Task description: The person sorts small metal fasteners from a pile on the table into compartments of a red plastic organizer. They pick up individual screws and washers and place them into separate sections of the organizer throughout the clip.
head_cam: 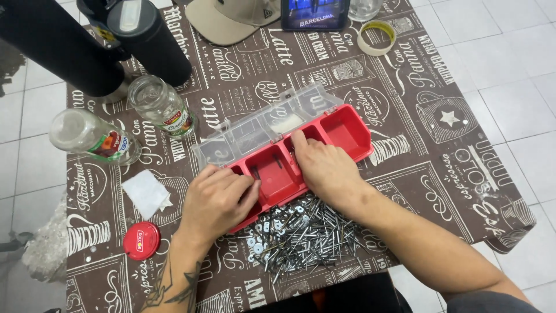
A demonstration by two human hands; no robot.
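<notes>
A red compartment box (347, 128) with a clear hinged lid (260, 124) folded back lies open in the middle of the table. My left hand (217, 200) rests on its near left end, fingers curled over the rim and into a compartment. My right hand (324, 168) lies over the middle of the box, fingertips reaching into a compartment. Whether either hand grips a small piece is hidden. A heap of nails, screws and washers (301, 232) lies on the cloth just in front of the box, between my forearms.
Two empty glass jars (162, 107) (92, 138) stand at the left, with a red jar lid (141, 240) and a white paper scrap (146, 192) nearer me. Black bottles (147, 37), a cap (229, 17), a tablet (315, 13) and a tape roll (376, 37) sit along the far edge.
</notes>
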